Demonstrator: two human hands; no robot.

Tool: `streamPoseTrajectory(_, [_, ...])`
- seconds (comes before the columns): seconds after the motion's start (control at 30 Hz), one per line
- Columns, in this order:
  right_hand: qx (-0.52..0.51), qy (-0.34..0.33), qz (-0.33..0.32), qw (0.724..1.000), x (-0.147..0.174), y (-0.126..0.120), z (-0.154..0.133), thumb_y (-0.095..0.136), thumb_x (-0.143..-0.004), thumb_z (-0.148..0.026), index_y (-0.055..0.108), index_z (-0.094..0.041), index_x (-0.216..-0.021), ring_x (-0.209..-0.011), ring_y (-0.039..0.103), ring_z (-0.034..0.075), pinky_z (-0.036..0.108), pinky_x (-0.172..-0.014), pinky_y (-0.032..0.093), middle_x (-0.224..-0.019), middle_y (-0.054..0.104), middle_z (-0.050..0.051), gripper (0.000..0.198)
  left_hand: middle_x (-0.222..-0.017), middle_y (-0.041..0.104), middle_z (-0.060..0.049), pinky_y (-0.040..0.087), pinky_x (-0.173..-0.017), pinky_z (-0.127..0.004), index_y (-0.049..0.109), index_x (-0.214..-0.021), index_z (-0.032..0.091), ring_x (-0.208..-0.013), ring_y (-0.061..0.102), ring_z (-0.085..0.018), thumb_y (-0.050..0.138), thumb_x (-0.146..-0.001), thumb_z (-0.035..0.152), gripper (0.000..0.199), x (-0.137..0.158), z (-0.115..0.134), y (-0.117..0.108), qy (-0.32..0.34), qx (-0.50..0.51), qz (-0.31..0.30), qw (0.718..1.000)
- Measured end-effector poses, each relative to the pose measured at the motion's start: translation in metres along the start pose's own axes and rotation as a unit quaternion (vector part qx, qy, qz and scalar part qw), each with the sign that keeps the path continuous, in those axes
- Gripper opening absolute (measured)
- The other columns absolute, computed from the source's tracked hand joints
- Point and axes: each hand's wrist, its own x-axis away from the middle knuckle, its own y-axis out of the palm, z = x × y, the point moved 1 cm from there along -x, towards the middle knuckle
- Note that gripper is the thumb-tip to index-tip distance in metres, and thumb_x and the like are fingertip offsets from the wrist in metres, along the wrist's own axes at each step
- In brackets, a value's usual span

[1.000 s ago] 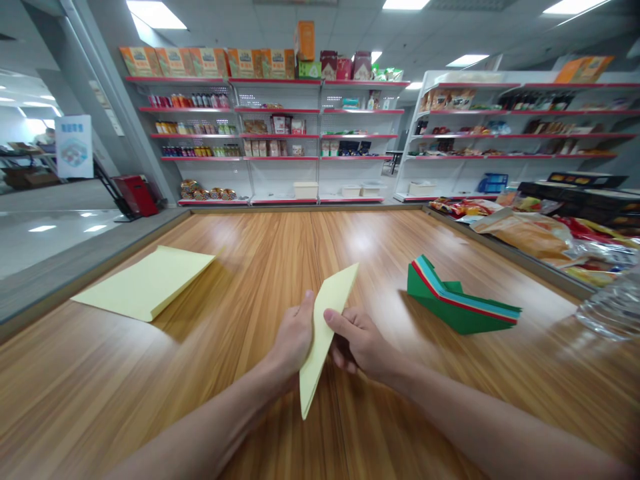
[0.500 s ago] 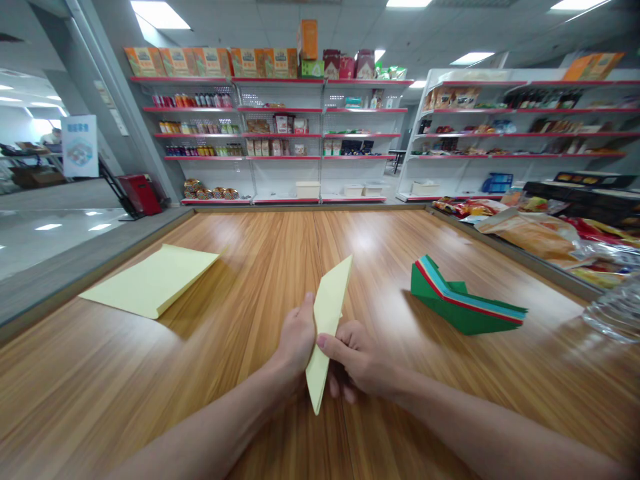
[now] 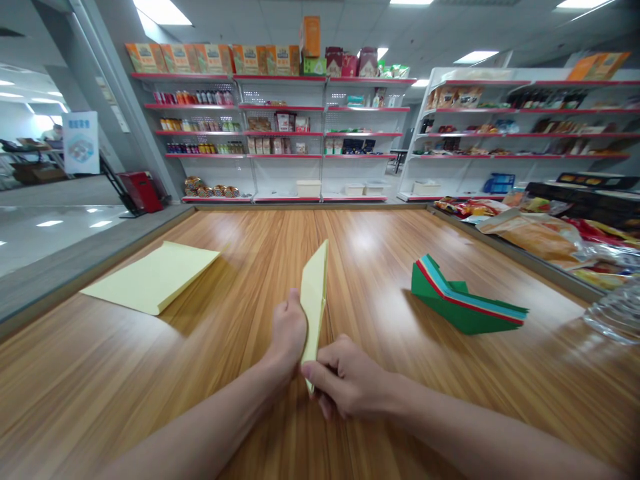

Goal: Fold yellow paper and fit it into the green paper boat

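A folded piece of pale yellow paper [image 3: 313, 293] stands on edge between my hands at the middle of the wooden table. My left hand [image 3: 289, 333] is closed against its left face, the thumb pointing up and the other fingers hidden. At the near lower end, my right hand [image 3: 347, 377] pinches the paper between thumb and curled fingers. To the left lies a larger yellow sheet [image 3: 155, 273], its near right edge bent up. A folded green paper boat [image 3: 465, 303] with blue, white and red stripes sits to the right.
The wooden table [image 3: 240, 267] has a raised rim. Beyond its right edge lie packaged snacks [image 3: 540, 237], and a clear plastic object [image 3: 617, 310] is at the far right. Stocked shelves [image 3: 280, 157] stand behind, with a red box [image 3: 140, 191] at the left.
The folded yellow paper has turned more upright and shifted left with my left hand. My right hand has slid down to its near end. The sheet and the boat have stayed put.
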Motion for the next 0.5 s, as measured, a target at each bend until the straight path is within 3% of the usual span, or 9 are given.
streamPoseTrajectory(0.1, [0.052, -0.010, -0.006, 0.999, 0.000, 0.001, 0.000, 0.042, -0.086, -0.022, 0.059, -0.012, -0.059, -0.040, 0.055, 0.009, 0.015, -0.040, 0.040, -0.046, 0.058, 0.003, 0.034, -0.043, 0.040, 0.004, 0.027, -0.036, -0.022, 0.040, -0.055, 0.020, -0.038, 0.039, -0.011, 0.043, -0.079, 0.056, 0.044, -0.004, 0.002, -0.006, 0.030, 0.011, 0.079, 0.996])
streamPoseTrajectory(0.23, [0.107, -0.079, -0.048, 0.990, 0.004, 0.002, -0.003, 0.043, -0.082, -0.013, 0.060, -0.012, -0.058, -0.044, 0.057, 0.009, 0.016, -0.045, 0.041, -0.051, 0.061, 0.003, 0.029, -0.040, 0.036, 0.005, 0.025, -0.036, -0.022, 0.039, -0.052, 0.020, -0.036, 0.036, -0.010, 0.043, -0.080, 0.056, 0.045, -0.005, -0.002, -0.002, 0.023, 0.006, 0.025, 0.999])
streamPoseTrajectory(0.3, [0.094, -0.059, -0.054, 0.992, 0.003, 0.000, -0.001, 0.046, -0.082, -0.015, 0.059, -0.012, -0.057, -0.043, 0.055, 0.009, 0.016, -0.043, 0.039, -0.049, 0.059, 0.002, 0.028, -0.042, 0.038, 0.004, 0.024, -0.037, -0.022, 0.040, -0.051, 0.019, -0.038, 0.036, -0.009, 0.045, -0.079, 0.057, 0.047, -0.005, -0.002, -0.003, 0.044, -0.009, 0.022, 0.999])
streamPoseTrajectory(0.4, [0.015, 0.024, 0.035, 0.999, -0.003, -0.009, 0.010, 0.044, -0.087, -0.029, 0.056, -0.013, -0.057, -0.037, 0.046, 0.007, 0.016, -0.037, 0.032, -0.043, 0.050, -0.001, 0.037, -0.045, 0.039, 0.003, 0.024, -0.037, -0.022, 0.042, -0.050, 0.018, -0.040, 0.036, -0.010, 0.042, -0.080, 0.059, 0.051, -0.007, 0.001, -0.007, 0.091, -0.039, 0.040, 0.994])
streamPoseTrajectory(0.5, [-0.094, 0.062, 0.193, 0.975, -0.011, -0.024, 0.023, 0.037, -0.090, -0.043, 0.047, -0.015, -0.058, -0.035, 0.036, 0.006, 0.018, -0.036, 0.027, -0.042, 0.040, -0.004, 0.043, -0.046, 0.039, 0.002, 0.022, -0.038, -0.023, 0.040, -0.051, 0.018, -0.040, 0.036, -0.010, 0.038, -0.081, 0.060, 0.052, -0.008, 0.000, -0.008, 0.130, -0.069, 0.006, 0.989])
